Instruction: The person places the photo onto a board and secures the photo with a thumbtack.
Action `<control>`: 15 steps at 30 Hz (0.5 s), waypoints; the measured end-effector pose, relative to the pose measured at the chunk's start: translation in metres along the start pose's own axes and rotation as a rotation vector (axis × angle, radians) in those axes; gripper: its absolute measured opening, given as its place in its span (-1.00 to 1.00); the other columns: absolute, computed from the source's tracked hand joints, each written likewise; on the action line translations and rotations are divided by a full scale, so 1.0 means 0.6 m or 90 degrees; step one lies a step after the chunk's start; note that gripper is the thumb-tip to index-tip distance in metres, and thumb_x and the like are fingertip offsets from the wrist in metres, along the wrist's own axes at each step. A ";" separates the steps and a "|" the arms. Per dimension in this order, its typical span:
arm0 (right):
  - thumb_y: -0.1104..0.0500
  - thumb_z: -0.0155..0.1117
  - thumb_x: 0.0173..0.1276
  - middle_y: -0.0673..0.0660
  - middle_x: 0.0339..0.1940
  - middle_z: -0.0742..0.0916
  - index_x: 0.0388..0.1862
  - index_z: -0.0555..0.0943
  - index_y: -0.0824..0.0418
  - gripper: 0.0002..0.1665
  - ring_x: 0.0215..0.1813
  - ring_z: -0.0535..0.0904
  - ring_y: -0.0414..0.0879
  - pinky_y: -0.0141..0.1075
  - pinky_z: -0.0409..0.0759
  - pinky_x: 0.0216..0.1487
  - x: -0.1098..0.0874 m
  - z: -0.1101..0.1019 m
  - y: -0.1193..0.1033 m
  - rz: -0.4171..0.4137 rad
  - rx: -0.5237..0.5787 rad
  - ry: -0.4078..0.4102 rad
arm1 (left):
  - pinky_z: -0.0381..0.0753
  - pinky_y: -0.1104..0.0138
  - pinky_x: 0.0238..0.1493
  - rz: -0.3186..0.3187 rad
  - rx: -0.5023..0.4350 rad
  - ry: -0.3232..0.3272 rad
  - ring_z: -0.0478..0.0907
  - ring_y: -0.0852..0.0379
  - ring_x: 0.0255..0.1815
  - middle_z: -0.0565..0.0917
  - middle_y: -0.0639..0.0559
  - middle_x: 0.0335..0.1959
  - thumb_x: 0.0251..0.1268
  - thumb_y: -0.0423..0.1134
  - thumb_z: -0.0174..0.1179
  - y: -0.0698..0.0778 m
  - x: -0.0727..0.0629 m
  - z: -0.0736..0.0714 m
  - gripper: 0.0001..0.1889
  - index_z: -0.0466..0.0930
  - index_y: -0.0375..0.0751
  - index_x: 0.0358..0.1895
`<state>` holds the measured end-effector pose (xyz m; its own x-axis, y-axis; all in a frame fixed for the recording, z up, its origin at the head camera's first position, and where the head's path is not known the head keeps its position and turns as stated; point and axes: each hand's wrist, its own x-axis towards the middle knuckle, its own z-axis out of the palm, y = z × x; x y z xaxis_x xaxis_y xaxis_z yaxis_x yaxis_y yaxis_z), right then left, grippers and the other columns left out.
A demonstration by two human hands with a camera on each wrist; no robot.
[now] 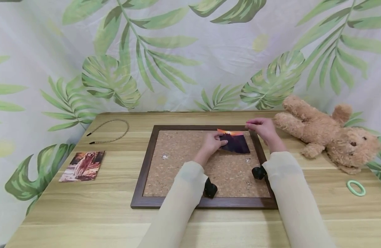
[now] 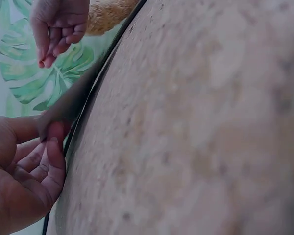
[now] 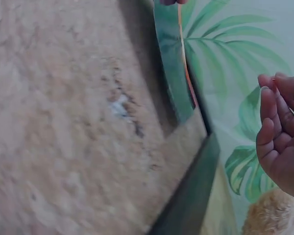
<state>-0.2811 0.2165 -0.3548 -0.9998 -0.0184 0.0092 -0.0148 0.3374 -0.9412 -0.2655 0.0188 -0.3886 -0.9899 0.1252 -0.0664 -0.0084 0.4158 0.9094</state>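
A framed cork board (image 1: 178, 165) with a dark brown wooden border lies on the table. Over its upper right part, my left hand (image 1: 212, 143) pinches the left edge of a sunset photo (image 1: 237, 143), which is dark below with an orange strip on top. The photo bends slightly, its far end near the board's right border. In the left wrist view, thumb and fingers (image 2: 53, 142) grip its edge. My right hand (image 1: 264, 130) is raised by the board's top right corner. Between its thumb and fingertips is a tiny red object (image 3: 273, 80), too small to identify.
On the left lie a dog photo (image 1: 82, 166) and a thin braided cord (image 1: 127, 129) with black ends. A tan teddy bear (image 1: 320, 131) lies at the right, with a pale green ring (image 1: 356, 188) in front of it. A leaf-patterned cloth (image 1: 178, 69) hangs behind the table.
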 end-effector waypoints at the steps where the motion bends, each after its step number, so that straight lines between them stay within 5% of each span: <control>1: 0.28 0.12 0.21 -0.09 -0.52 0.65 -0.08 0.48 0.51 -0.65 -0.33 0.56 -0.11 -0.28 0.42 -0.29 0.002 0.003 0.004 0.011 0.018 0.005 | 0.22 0.49 -0.70 -0.004 0.008 -0.009 0.27 0.27 -0.77 0.32 0.10 -0.71 0.00 -0.31 0.24 0.000 0.000 0.001 -0.59 0.49 -0.30 -0.01; 7: 0.32 0.15 0.16 -0.04 -0.56 0.62 -0.15 0.48 0.56 -0.67 -0.43 0.53 -0.13 -0.31 0.44 -0.39 0.009 0.018 0.026 0.005 0.030 0.007 | 0.21 0.46 -0.63 0.020 0.091 -0.041 0.24 0.24 -0.67 0.34 0.09 -0.65 -0.01 -0.27 0.25 0.000 -0.001 0.008 -0.58 0.50 -0.22 0.02; 15: 0.33 0.11 0.19 0.31 -0.33 0.63 -0.15 0.50 0.53 -0.70 -0.37 0.52 -0.14 -0.35 0.48 -0.36 0.015 0.044 0.041 0.007 -0.056 -0.017 | 0.28 0.45 -0.57 0.067 0.251 -0.047 0.33 0.22 -0.62 0.44 0.09 -0.63 0.00 -0.16 0.24 -0.002 -0.001 0.015 -0.54 0.48 -0.15 0.04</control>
<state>-0.2900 0.2000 -0.3870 -0.9992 -0.0382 -0.0107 -0.0063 0.4193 -0.9078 -0.2635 0.0264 -0.3936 -0.9695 0.2439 -0.0243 0.1612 0.7091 0.6865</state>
